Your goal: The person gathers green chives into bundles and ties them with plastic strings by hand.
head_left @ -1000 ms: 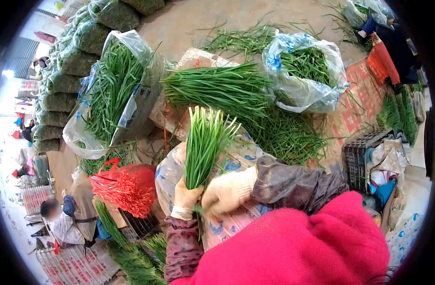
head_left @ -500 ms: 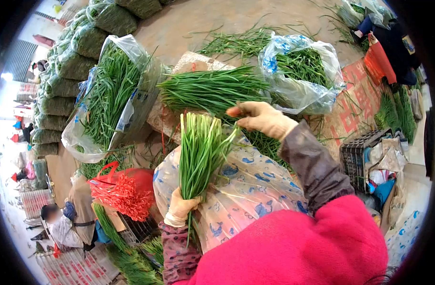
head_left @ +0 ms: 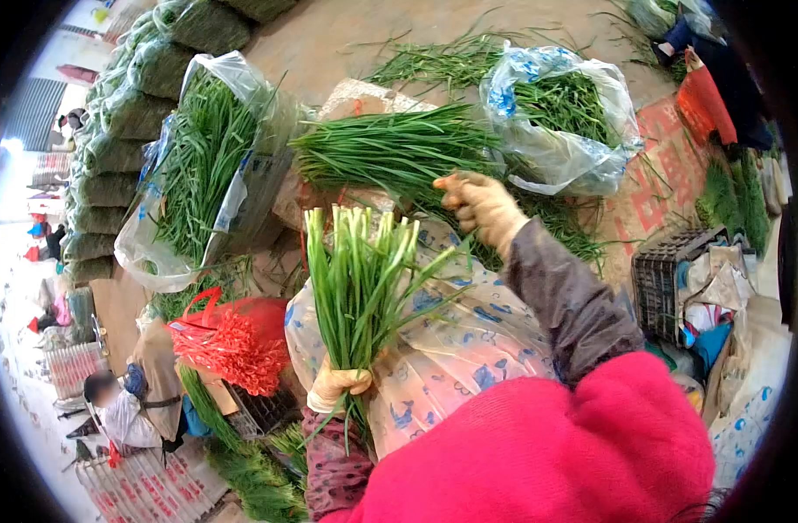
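My gloved left hand [head_left: 340, 385] is wrapped around the lower part of a bunch of garlic chives [head_left: 355, 288]. Pale cut ends point up and away from me, and a few blades splay to the right. Above and right of the bunch, apart from it, is my gloved right hand [head_left: 486, 207] with its fingers curled in. Whether anything is inside them is hidden. Just beyond it, a larger pile of garlic chives [head_left: 390, 148] lies across a block-like support [head_left: 368, 98]. A patterned plastic sheet [head_left: 451, 349] covers my lap beneath both hands.
Open plastic bags of greens stand left [head_left: 233, 205] and right [head_left: 621, 96]. Red ties [head_left: 229, 353] hang from a red bag at left. A black crate [head_left: 656, 283] holds cloths at right. Stacked green bales [head_left: 124, 144] line the left. Another person [head_left: 129, 418] sits lower left.
The bunch in my left hand has fanned out wider, its top shifting left. My right hand has moved slightly up and right, its fingers curling in more.
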{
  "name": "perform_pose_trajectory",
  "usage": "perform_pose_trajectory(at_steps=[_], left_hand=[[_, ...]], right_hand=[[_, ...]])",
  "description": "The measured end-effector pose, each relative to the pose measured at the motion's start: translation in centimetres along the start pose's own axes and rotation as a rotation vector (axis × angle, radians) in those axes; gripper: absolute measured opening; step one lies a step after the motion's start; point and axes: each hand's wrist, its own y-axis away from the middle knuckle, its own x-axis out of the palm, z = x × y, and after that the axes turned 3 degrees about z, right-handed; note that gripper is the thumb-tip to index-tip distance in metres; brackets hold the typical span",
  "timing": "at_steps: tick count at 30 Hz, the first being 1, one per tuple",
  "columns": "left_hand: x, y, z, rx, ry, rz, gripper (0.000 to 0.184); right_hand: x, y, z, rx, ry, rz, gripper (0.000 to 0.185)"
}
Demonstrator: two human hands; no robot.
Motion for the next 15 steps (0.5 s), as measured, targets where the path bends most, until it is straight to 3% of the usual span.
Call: perform_pose_trajectory(at_steps=[4, 5, 7, 9, 10, 11, 13, 15], left_hand=[[-1.9, 0.4, 0.3, -0.019, 0.052, 0.049, 0.056], [-2.2, 0.5, 0.2, -0.039, 0.051, 0.077, 0.056], [-1.8, 0.2, 0.0, -0.02, 0.011, 0.105, 0.05], [-1.4, 0.1, 0.2, 0.055, 0.001, 0.05, 0.048], [-1.5, 0.0, 0.4, 0.063, 0.017, 0.019, 0.047], [-1.3, -0.2, 0.1, 0.058, 0.012, 0.024, 0.047], [-0.5, -0.3, -0.4, 0.017, 0.021, -0.015, 0.042], [-0.1, -0.3, -0.6, 0.006, 0.001, -0.015, 0.04]], right_hand=[[-0.4, 2.2, 4.1, -0.113, 0.346, -0.046, 0.018], [-0.4, 2.5, 4.3, -0.225, 0.363, -0.04, 0.018], [1.8, 4.7, 5.7, -0.267, 0.455, -0.003, 0.019], [4.1, 5.9, 5.0, -0.504, 0.656, 0.164, 0.023], [6.1, 6.9, 4.6, -0.515, 0.779, 0.129, 0.036], [7.3, 7.2, 4.3, -0.677, 1.17, 0.089, 0.058], [9.8, 7.3, 4.6, -0.38, 1.539, 0.094, 0.082], [9.7, 5.2, 2.0, -0.221, 1.572, 0.22, 0.083]])
